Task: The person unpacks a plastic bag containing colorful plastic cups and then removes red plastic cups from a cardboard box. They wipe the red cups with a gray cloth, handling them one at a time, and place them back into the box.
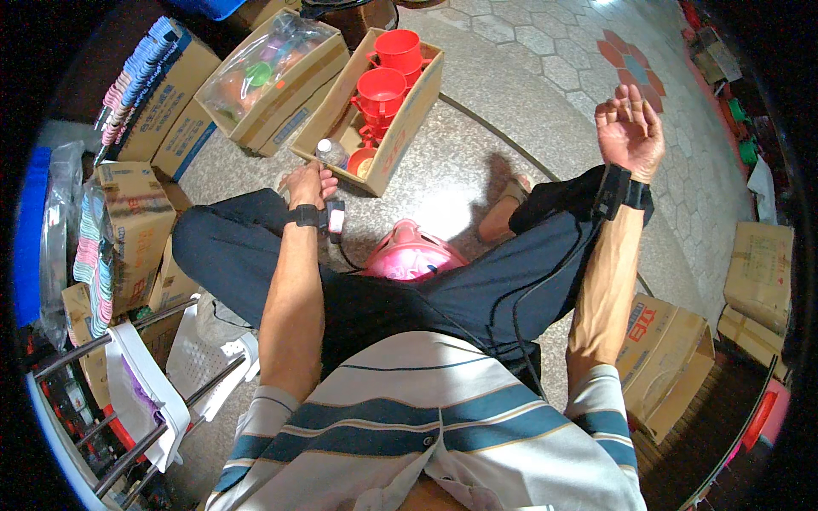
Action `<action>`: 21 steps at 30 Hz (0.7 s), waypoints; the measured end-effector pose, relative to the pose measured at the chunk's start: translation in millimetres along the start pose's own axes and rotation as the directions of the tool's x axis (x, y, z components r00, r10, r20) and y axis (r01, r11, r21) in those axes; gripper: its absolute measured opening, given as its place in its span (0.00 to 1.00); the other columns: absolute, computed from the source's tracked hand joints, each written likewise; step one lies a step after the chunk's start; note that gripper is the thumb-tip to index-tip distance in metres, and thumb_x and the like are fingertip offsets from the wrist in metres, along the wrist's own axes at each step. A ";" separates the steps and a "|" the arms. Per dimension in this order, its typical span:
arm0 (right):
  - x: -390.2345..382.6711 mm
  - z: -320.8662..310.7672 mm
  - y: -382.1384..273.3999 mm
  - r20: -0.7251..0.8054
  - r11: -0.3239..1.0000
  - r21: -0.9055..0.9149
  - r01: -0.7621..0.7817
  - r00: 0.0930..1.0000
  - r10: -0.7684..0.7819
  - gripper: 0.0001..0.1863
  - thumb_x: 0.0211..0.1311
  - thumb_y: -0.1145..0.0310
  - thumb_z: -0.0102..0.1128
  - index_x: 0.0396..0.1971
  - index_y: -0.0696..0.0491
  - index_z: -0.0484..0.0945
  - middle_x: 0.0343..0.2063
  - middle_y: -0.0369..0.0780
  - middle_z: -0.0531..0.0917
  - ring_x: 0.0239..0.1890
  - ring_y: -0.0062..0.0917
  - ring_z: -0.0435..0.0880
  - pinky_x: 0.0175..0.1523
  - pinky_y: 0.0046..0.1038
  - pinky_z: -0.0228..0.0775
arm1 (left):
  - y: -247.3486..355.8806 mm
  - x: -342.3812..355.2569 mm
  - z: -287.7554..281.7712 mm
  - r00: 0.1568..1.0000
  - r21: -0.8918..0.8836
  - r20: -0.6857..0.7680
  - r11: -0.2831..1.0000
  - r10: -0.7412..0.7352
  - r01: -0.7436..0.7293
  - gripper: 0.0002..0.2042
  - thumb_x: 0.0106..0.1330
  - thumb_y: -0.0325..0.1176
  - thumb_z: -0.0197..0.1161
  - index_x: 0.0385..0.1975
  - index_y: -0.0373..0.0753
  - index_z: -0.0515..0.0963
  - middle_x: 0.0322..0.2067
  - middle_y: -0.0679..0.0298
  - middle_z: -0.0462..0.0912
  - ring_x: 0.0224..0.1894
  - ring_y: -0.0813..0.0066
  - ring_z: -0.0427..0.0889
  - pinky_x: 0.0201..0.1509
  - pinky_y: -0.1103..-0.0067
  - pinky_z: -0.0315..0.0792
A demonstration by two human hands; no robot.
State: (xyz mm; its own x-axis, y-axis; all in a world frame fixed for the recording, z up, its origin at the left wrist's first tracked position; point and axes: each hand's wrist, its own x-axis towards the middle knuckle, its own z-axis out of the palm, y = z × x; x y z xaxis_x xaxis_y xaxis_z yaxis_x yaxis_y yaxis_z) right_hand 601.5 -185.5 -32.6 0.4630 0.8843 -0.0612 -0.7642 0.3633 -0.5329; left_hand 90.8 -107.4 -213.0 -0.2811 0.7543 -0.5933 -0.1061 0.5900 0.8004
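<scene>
At far left, a perforated white plastic basket (204,358), smooth and stiff. Further in, a corrugated carton (285,117) topped with a crinkled clear bag (290,38). Then the left hand (307,185), fingers loosely curled, just beside the near end of a long open carton (411,119) on the floor ahead; cannot tell whether touching it, with no grasp visible. Inside, a clear bottle (333,154) with a white cap, likely light and squeezable, best held round the body; next, red mugs (381,83) with loop handles, glossy and round, probably light, stiff, slightly slippery and hard to break, best taken by handle or rim. As for the carton, likely rigid along the folds, steadiest with both long walls held. Between the knees, a shiny, rounded pink plastic piece (411,254). Rightward, matte hexagonal paving (538,64), then the right hand (632,140), palm up, fingers slightly bent, bare of any load, well apart from the mugs.
</scene>
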 end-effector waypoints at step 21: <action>-4.2 20.5 9.1 0.262 0.988 0.099 -0.123 0.961 0.093 0.19 0.64 0.66 0.60 0.51 0.61 0.79 0.47 0.49 0.83 0.43 0.35 0.80 0.56 0.41 0.72 | -9.8 -4.5 -5.8 0.997 0.065 0.056 0.997 -0.054 0.050 0.11 0.74 0.37 0.55 0.36 0.35 0.76 0.25 0.61 0.81 0.21 0.70 0.82 0.20 0.75 0.78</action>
State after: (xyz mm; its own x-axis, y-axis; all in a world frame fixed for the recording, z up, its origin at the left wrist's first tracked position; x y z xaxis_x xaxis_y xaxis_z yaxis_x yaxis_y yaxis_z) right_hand 583.3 -180.0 -20.0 0.2559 0.9601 0.1130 -0.8557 0.2794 -0.4355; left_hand 87.6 -118.2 -217.6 -0.2215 0.7361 -0.6395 -0.0580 0.6447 0.7622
